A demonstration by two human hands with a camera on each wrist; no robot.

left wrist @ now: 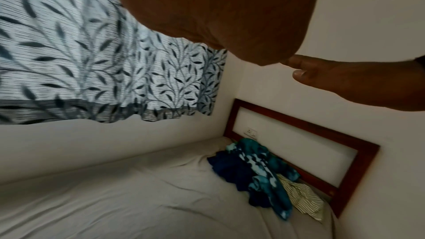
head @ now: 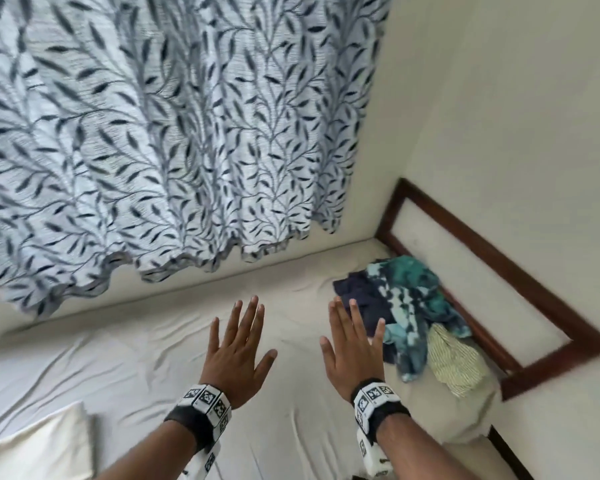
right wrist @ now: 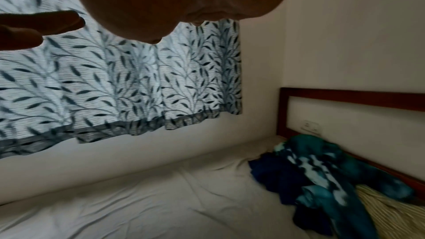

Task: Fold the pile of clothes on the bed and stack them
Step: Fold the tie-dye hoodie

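A loose pile of clothes point(head: 409, 313) lies on the bed by the wooden headboard: a navy garment point(head: 361, 296), a teal and white tie-dye garment point(head: 413, 306) and a pale green striped one point(head: 454, 362). The same pile point(left wrist: 260, 175) shows in the left wrist view, and the pile point(right wrist: 322, 175) fills the lower right of the right wrist view. My left hand point(head: 238, 344) hovers flat over the bare sheet with fingers spread. My right hand point(head: 355, 344) hovers open just left of the pile, its fingertips in front of the navy garment. Neither hand holds anything.
The white bed sheet point(head: 153, 368) is wrinkled. A leaf-patterned curtain point(head: 170, 133) hangs over the far wall. The dark wooden headboard point(head: 520, 282) runs along the right. A white pillow point(head: 39, 445) lies at the lower left. A wall socket point(left wrist: 251, 132) sits behind the pile.
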